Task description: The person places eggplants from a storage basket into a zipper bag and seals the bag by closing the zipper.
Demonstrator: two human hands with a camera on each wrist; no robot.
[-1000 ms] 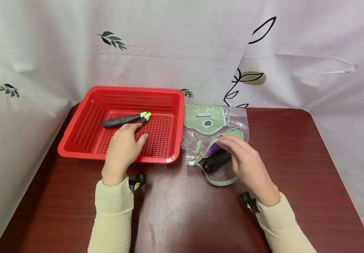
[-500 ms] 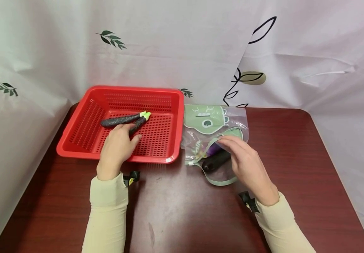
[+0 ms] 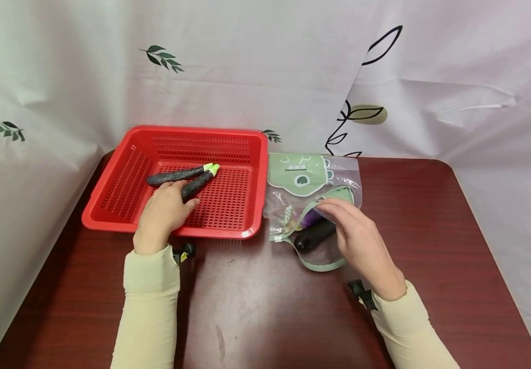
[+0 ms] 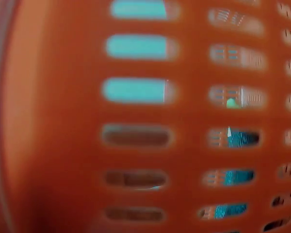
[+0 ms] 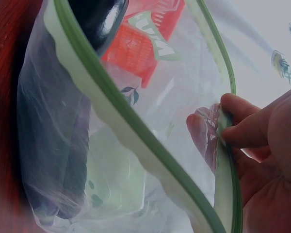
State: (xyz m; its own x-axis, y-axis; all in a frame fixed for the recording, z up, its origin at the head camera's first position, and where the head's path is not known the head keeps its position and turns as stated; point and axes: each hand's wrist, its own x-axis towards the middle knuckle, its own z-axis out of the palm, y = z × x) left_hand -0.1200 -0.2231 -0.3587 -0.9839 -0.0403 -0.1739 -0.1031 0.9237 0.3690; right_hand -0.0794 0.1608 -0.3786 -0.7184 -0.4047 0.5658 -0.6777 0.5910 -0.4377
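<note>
Hands at work over basket and bag. My left hand (image 3: 161,212) reaches over the front of the red basket (image 3: 259,189); over the last second it has drawn back toward my body and to the left, so that more of the near dark vegetable (image 3: 197,185) now lies uncovered. Its green tip has hardly shifted, which suggests that the hand slid along it rather than carried it. Both it and the far dark vegetable (image 3: 175,177) rest on the basket floor, green tips close together. My left thumb stands apart from the fingers, beside the lower end of the near piece; whether I grip that end I cannot tell, since my hand hides the contact and the left wrist view is mostly basket slots. My right hand (image 3: 366,246), by contrast, has scarcely moved: thumb and fingertips pinch the green zip edge (image 5: 227,58) of the clear zip bag (image 3: 297,179), whose mouth gapes toward me. Inside the bag lie a glossy black eggplant (image 3: 312,237), its rounded end at the mouth, and a purple shape (image 3: 311,219) just behind it. I judge the work as partly done: the bag stands ready and filled in part, while two pieces remain in the basket.
</note>
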